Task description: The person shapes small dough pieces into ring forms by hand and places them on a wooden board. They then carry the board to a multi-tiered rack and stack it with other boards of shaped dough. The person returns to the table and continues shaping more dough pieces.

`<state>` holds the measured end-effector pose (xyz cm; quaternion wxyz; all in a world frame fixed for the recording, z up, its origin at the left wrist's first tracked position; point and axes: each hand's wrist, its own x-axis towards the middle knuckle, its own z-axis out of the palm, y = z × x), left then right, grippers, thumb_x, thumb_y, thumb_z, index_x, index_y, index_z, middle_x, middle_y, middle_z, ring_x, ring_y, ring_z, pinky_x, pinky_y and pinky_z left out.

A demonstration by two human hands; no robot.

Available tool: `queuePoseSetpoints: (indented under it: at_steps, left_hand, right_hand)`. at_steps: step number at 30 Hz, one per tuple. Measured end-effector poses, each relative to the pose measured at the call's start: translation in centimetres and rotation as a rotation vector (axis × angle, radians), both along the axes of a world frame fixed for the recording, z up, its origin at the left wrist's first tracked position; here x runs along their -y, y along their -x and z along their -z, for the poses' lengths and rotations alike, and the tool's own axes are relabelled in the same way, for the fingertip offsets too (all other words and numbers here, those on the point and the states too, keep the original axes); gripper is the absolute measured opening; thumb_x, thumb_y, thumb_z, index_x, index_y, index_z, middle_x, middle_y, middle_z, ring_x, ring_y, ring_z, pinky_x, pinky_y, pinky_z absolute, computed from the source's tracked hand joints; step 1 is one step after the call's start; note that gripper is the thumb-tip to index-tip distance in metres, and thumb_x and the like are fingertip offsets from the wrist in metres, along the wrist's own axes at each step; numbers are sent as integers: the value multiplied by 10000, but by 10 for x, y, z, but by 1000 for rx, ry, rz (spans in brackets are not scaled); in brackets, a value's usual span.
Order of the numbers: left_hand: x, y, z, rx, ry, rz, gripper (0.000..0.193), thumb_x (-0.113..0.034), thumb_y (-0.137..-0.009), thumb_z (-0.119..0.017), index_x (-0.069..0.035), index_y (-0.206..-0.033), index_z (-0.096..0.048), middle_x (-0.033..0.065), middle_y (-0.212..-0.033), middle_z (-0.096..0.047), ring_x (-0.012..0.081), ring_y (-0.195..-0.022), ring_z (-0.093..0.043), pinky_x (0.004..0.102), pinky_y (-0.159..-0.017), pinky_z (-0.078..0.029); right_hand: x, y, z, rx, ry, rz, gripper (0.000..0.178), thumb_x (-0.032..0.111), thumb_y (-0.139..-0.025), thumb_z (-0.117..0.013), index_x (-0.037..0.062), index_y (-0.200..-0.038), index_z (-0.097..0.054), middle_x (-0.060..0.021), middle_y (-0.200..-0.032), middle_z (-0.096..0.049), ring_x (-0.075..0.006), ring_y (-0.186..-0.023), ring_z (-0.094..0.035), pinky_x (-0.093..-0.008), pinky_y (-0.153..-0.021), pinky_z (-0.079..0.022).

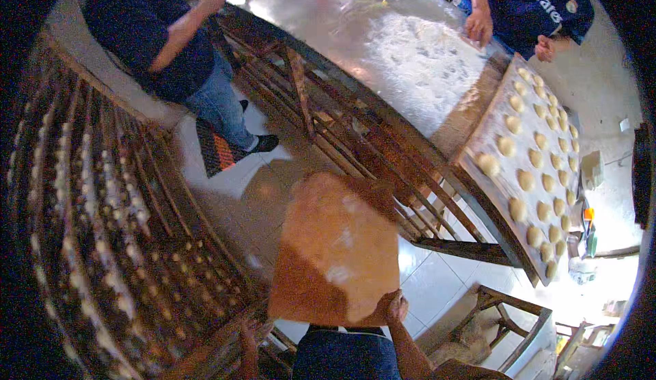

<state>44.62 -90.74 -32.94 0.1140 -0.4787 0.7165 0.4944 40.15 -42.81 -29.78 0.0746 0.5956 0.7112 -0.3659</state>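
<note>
A wooden board [338, 257], dusted with patches of flour, hangs in front of my body above the tiled floor. My right hand [396, 307] is closed around its near right corner. To the left of the board, my left hand [251, 331] is beside the lower end of a tall rack [181, 206]; its fingers look spread, and I see nothing in them. Rows of small pale dough balls sit on the rack's shelves, blurred and dim.
A metal-topped table [314, 11] with scattered flour [424, 59] runs across the far side. At its right end lies a tray [502, 175] of round dough pieces. One person works at the far left, another at the far right. A wooden stool frame [512, 301] stands lower right.
</note>
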Motion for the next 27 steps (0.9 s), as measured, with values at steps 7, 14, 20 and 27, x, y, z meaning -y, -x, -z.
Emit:
queuePoseSetpoints:
  at_steps: [7,14,20,27]
  left_hand:
    - [-15,-46,-65,-173,60,26,408,-332,-916,-583,-42,-1201,-543,112,-1134,-560,231,-971,-553,386,-801,-470]
    - [-66,36,-147,-701,175,253,430,-357,-928,-576,-54,-1229,-531,103,-1154,-544,225,-971,-542,388,-794,-468]
    - [-239,131,-340,-1005,144,718,334,-322,-952,-497,-4,-1013,-581,107,-908,-577,251,-835,-548,378,-748,-441]
    - [-435,186,-426,-784,-48,1328,311,-255,-940,-429,36,-891,-527,236,-740,-530,363,-689,-545,426,-660,-432]
  right_hand:
    - [30,-49,-149,-189,-147,-354,442,468,-923,-477,60,-801,-593,-242,-767,-609,-461,-763,-574,-496,-654,-435]
    - [-29,-106,-297,-550,-145,-184,286,348,-969,-473,87,-916,-577,-203,-801,-636,-408,-734,-625,-473,-649,-473]
    - [-105,-161,-378,-718,-401,7,269,216,-971,-471,41,-1153,-565,-205,-901,-663,-350,-852,-656,-419,-731,-494]
    - [-195,-195,-418,-766,-569,170,284,81,-939,-455,-12,-1176,-580,-175,-1039,-644,-251,-955,-618,-354,-837,-469]
